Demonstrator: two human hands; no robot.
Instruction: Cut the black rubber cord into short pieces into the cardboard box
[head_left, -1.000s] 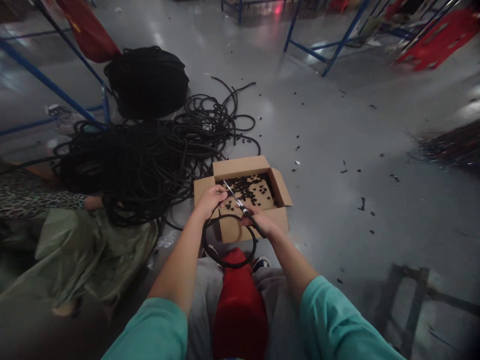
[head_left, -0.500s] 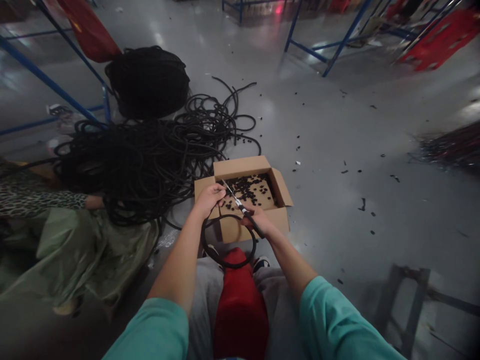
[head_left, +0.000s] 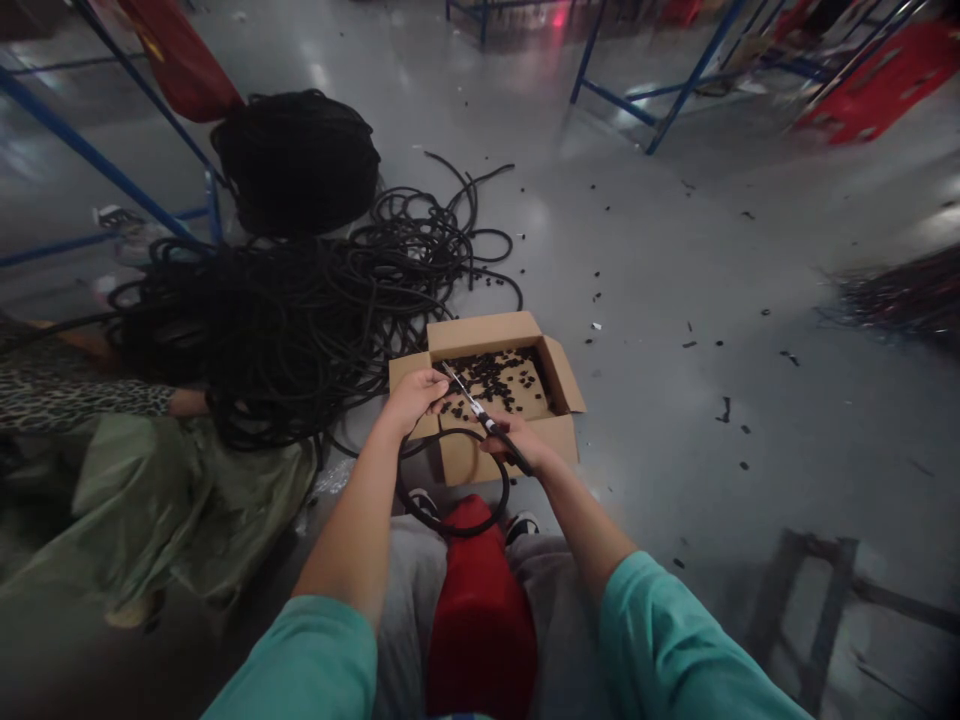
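Observation:
My left hand [head_left: 417,397] is closed on a black tube [head_left: 501,500], which hangs in a loop below my hands. My right hand [head_left: 517,440] grips scissors [head_left: 480,410] with dark handles. Their blades point up and left, close to my left fingertips; whether they touch the tube there is too small to tell. Beneath both hands lies an open cardboard box [head_left: 561,436] holding many small black pieces [head_left: 491,372].
Tangled black tubing [head_left: 277,320] and a thick coil [head_left: 300,160] lie left of the box. A person's patterned sleeve [head_left: 82,395] reaches toward the tangle. Blue metal frames [head_left: 615,100] stand farther back; a red seat [head_left: 480,610] is below me.
The hanging tube loop has shifted slightly left. Both hands keep nearly the same place, with the scissors still by my left fingertips.

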